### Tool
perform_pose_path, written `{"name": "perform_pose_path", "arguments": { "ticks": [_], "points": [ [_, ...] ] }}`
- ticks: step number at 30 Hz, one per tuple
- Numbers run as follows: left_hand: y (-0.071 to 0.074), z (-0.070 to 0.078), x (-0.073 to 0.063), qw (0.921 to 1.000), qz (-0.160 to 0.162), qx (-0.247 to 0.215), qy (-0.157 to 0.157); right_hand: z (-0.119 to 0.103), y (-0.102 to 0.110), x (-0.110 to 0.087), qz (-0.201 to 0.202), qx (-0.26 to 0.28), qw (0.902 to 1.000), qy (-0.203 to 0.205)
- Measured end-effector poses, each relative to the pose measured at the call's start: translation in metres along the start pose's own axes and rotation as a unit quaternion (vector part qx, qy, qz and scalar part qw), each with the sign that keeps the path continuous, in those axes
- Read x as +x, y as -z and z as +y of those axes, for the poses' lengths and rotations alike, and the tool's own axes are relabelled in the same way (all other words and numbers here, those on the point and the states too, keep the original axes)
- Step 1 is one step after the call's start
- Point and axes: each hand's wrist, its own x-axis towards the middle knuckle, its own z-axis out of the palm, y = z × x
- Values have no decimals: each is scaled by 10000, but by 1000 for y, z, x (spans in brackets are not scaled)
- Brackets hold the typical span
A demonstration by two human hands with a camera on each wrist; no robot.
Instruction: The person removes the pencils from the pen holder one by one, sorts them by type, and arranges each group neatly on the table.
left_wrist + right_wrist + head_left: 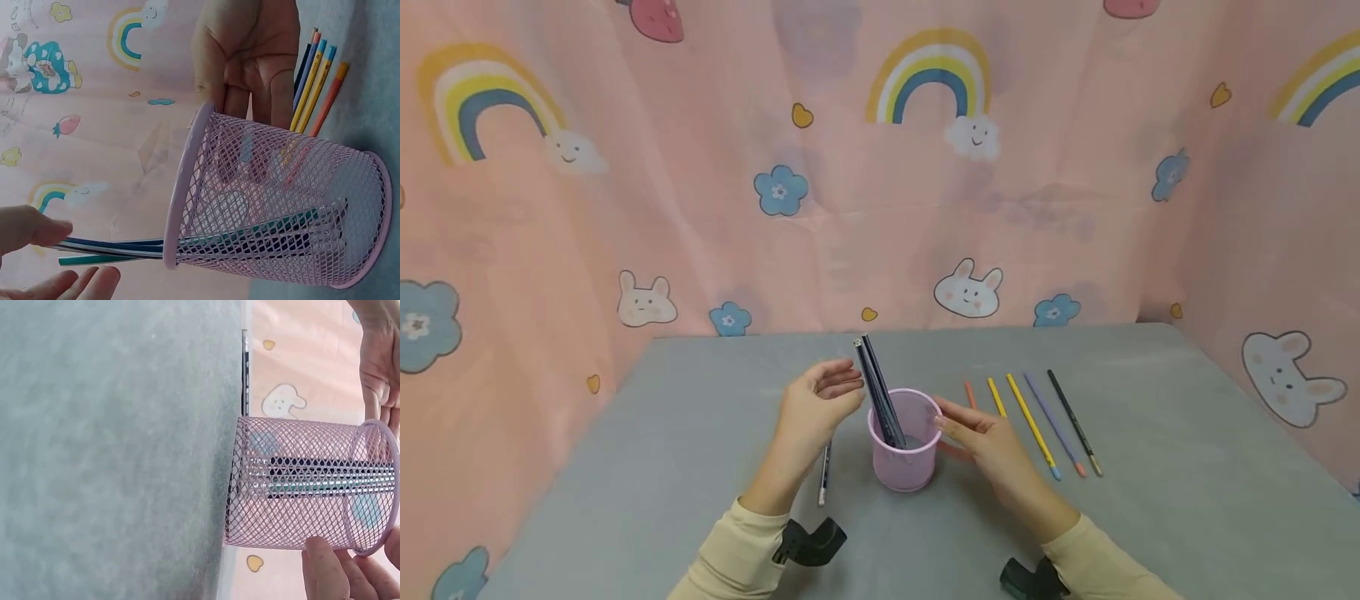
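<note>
A pink mesh pencil cup (904, 471) stands upright on the table, with several pencils (883, 400) leaning in it, dark ones and a green one. My right hand (992, 450) holds the cup from its right side, thumb at the rim and fingers (325, 569) against the mesh. On the other side, my left hand (808, 417) is by the pencils' upper ends. In the left wrist view its thumb overlaps the pencil tips while the fingers (103, 281) stay apart below. One dark pencil (824, 479) lies on the table beneath the left hand.
To the right of the cup lies a row of pencils: an orange one (971, 394), two yellow ones (1033, 425), a purple one (1056, 425) and a black one (1075, 423). A patterned pink curtain (865, 233) hangs behind the grey table (700, 433).
</note>
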Motion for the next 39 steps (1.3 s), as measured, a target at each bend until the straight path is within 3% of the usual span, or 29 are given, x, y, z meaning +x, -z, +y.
{"name": "perform_pose_path", "arguments": {
  "ticks": [8, 16, 26, 33, 39],
  "points": [
    [-16, -15, -8, 9989, 396, 246, 18, 4, 2, -9, 1, 89, 9999, -143],
    [-24, -15, 0, 9962, 590, 589, -238, -1, -1, -8, 205, 109, 9996, -174],
    [-19, -12, 9, 9931, 781, 750, -455, -4, -3, -1, 69, 39, 9999, -115],
    [-15, -8, 9, 9945, 814, 419, -505, -2, -3, -1, 88, 75, 9997, -218],
    [-8, -3, 13, 9943, 848, 457, -455, -3, -2, 1, 93, -67, 9997, -212]
  ]
}}
